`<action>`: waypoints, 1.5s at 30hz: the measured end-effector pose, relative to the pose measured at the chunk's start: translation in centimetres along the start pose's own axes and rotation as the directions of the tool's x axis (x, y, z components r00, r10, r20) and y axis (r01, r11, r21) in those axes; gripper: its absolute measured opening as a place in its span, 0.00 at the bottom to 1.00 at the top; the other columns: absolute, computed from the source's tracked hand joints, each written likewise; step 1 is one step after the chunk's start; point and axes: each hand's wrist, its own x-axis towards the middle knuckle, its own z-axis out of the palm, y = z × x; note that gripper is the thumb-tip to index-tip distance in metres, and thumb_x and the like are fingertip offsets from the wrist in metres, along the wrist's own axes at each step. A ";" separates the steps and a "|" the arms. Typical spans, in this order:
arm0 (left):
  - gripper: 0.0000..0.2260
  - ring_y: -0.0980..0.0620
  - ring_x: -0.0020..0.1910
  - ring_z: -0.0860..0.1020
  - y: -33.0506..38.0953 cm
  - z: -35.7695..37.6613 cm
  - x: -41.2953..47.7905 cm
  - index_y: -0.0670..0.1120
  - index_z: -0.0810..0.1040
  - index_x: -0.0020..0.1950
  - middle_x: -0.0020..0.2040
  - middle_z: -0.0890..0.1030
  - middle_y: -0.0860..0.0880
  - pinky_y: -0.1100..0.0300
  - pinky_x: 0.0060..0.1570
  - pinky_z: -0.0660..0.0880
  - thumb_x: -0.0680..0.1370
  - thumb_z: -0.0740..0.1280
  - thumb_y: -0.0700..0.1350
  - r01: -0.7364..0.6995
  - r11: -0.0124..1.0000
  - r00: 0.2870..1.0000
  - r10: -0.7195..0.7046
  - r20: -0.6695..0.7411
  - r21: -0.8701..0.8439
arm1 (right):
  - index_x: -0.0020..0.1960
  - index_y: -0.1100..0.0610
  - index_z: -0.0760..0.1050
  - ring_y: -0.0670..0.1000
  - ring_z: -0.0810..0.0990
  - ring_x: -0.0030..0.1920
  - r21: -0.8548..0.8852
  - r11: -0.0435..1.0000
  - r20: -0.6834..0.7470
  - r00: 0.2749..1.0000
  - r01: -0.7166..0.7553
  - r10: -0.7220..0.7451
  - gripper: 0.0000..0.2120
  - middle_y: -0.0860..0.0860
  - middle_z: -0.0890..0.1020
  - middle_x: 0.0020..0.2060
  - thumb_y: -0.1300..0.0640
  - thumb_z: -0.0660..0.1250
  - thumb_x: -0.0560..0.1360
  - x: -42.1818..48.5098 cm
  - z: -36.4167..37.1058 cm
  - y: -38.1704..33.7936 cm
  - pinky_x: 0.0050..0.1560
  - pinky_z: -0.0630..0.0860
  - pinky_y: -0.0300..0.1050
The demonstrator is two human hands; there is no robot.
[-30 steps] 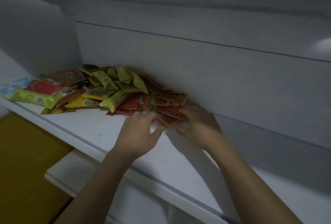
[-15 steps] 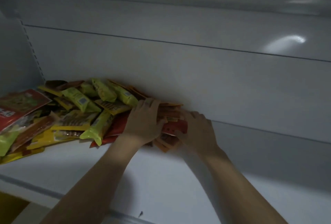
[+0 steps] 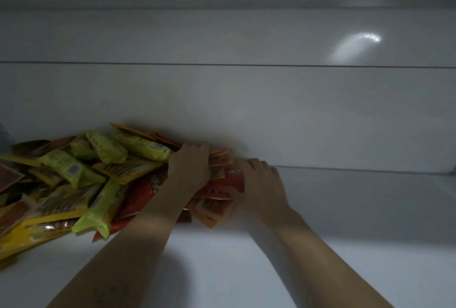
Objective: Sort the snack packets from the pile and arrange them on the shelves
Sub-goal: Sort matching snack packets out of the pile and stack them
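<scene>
At the shelf's [image 3: 345, 233] back edge, beside the pile [image 3: 98, 172], my left hand [image 3: 190, 167] presses flat on the orange and red packets [image 3: 222, 184] while my right hand's [image 3: 261, 184] fingers [image 3: 256, 163], seemingly curled round their end, square them into one sorted stack

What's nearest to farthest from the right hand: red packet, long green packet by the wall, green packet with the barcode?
1. The red packet, gripped by the right hand.
2. The long green packet, to the left, by the back wall.
3. The green packet with the barcode, farthest left in the pile.
</scene>
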 end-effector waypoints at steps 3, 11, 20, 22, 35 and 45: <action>0.14 0.46 0.62 0.73 0.4 0.3 0.2 0.48 0.70 0.64 0.60 0.76 0.47 0.52 0.50 0.76 0.79 0.64 0.46 0.028 0.998 0.999 -0.026 -0.030 0.064 | 0.74 0.49 0.64 0.53 0.71 0.65 -0.005 1.000 0.006 1.000 0.008 -0.008 0.30 0.49 0.73 0.65 0.42 0.65 0.75 -0.1 -0.2 0.1 0.64 0.63 0.48; 0.09 0.40 0.44 0.81 0.5 -1.5 -1.7 0.44 0.77 0.50 0.45 0.80 0.44 0.51 0.33 0.76 0.78 0.68 0.49 -0.126 0.990 0.931 0.094 -0.352 -0.070 | 0.72 0.50 0.64 0.54 0.71 0.64 0.061 0.998 -0.068 0.997 -0.023 0.027 0.27 0.51 0.73 0.64 0.42 0.63 0.76 -0.3 -0.6 0.0 0.63 0.64 0.49; 0.17 0.47 0.30 0.77 1.1 -4.8 -4.4 0.43 0.73 0.33 0.32 0.80 0.43 0.54 0.31 0.64 0.77 0.68 0.52 -0.047 0.721 0.913 -0.250 -0.322 -0.691 | 0.76 0.50 0.62 0.49 0.75 0.64 0.670 0.741 -0.129 0.976 -0.046 0.178 0.32 0.49 0.73 0.67 0.43 0.68 0.76 -1.2 -1.9 0.1 0.63 0.71 0.46; 0.12 0.51 0.33 0.80 1.8 -4.5 -5.3 0.43 0.79 0.36 0.33 0.83 0.48 0.51 0.34 0.73 0.77 0.71 0.48 -0.035 0.537 0.921 -0.310 -0.236 -0.843 | 0.73 0.48 0.66 0.45 0.78 0.58 0.793 0.607 -0.062 0.984 -0.053 0.167 0.34 0.45 0.77 0.61 0.42 0.72 0.71 -1.5 -2.4 -0.3 0.55 0.72 0.33; 0.18 0.41 0.56 0.82 3.9 -1.1 -10.4 0.39 0.79 0.61 0.57 0.82 0.39 0.46 0.56 0.78 0.71 0.71 0.42 -0.072 -0.419 0.869 -0.472 0.149 -0.905 | 0.50 0.41 0.70 0.25 0.75 0.42 0.891 0.454 0.056 0.997 -0.028 -0.048 0.22 0.32 0.76 0.43 0.62 0.77 0.69 -1.8 -1.0 -1.0 0.45 0.73 0.28; 0.16 0.44 0.62 0.79 4.6 -0.1 -11.1 0.47 0.73 0.68 0.62 0.81 0.44 0.48 0.60 0.77 0.81 0.61 0.44 -0.007 -0.344 0.903 -0.406 0.142 -0.939 | 0.62 0.48 0.74 0.42 0.77 0.48 0.863 0.502 0.119 0.989 -0.060 -0.087 0.11 0.38 0.78 0.46 0.52 0.64 0.80 -2.5 -0.5 -1.8 0.43 0.70 0.30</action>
